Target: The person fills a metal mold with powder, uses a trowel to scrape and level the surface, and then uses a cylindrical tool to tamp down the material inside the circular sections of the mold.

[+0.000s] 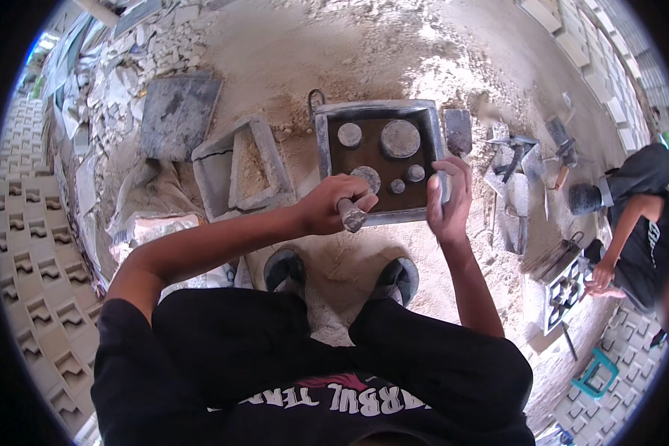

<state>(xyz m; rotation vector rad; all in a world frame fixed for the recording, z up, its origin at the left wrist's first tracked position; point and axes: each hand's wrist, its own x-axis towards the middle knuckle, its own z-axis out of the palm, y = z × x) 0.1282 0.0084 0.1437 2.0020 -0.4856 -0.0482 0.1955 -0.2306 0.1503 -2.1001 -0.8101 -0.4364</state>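
Note:
A rectangular metal mould point(379, 106) lies on the ground in front of my feet, with several round grey discs and cylinders such as the large disc point(401, 139) standing on its brown floor. My left hand point(332, 204) is closed around a rough, round-ended handle point(351, 216) above the mould's near left corner. What that handle belongs to is hidden by the hand. At the mould's right side, my right hand point(451, 199) is wrapped round a grey metal piece point(444, 186), which looks like the mould's side handle.
To the left lie a cracked rectangular frame point(219, 175) and a dark flat slab point(177, 111). A small dark plate point(458, 131) and metal parts point(514, 160) lie right. Farther right, another person point(639, 223) works over a patterned mould point(566, 293) near a teal stool point(596, 373).

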